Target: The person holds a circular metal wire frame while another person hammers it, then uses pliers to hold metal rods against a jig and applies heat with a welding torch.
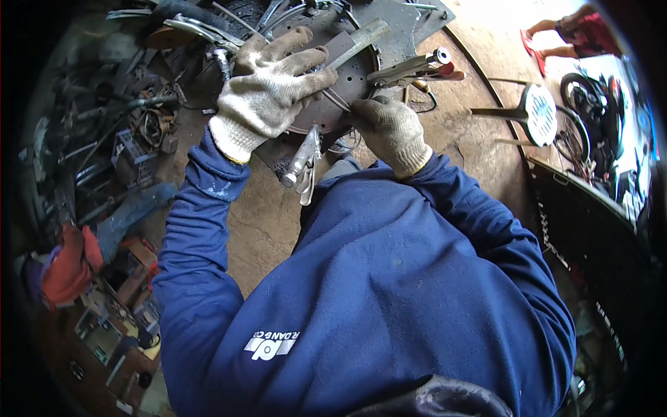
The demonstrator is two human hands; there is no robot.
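A dark round metal disc point(351, 73) lies on a rusty steel table point(458, 132). My gloved left hand point(271, 83) presses flat on the disc's left side with its fingers spread. A flat grey metal bar point(360, 38) rests on the disc by those fingertips. At the disc's near edge, my gloved right hand point(392, 128) is closed around a thin metal rod point(335, 99) that follows the rim. One pair of locking pliers point(303, 161) is clamped at the near edge between my hands. A second pair point(417, 68) lies just beyond my right hand.
A heap of scrap metal and tools point(125, 118) fills the left. A round mesh part on a stand point(538, 111) sits at the right of the table. Beyond it are a motorbike point(597, 104) and another person's feet in red sandals point(549, 38). A red cloth point(69, 264) lies lower left.
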